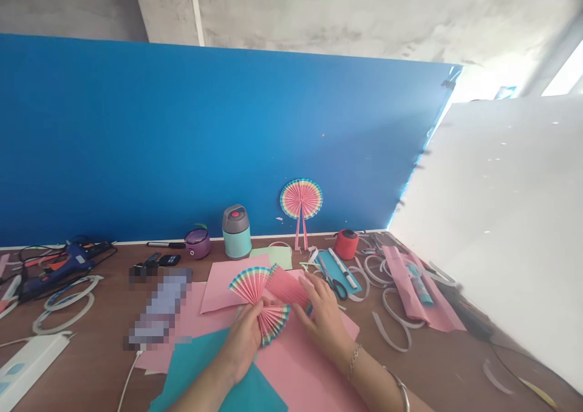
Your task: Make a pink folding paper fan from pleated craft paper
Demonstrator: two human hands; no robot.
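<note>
My left hand [242, 343] pinches the middle of a pleated paper fan [251, 286], pink with yellow and blue bands at its edges. Its two halves spread above and to the right of the fingers. Beside it, my right hand [324, 315] lies over the right edge of another pleated pink piece [286, 287], fingers apart; whether this piece joins the fan cannot be made out. Both hands are above pink paper sheets [300, 369] and a teal sheet [200, 363]. A finished round fan [301, 199] with two pink legs stands against the blue panel.
Scissors [337, 286] and a white pen [342, 267] lie on blue paper to the right, near a red round object [347, 244]. A teal jar [237, 233], purple cup [197, 243], glue gun [68, 265] and power strip [34, 366] stand or lie leftward. White strips [392, 330] curl at right.
</note>
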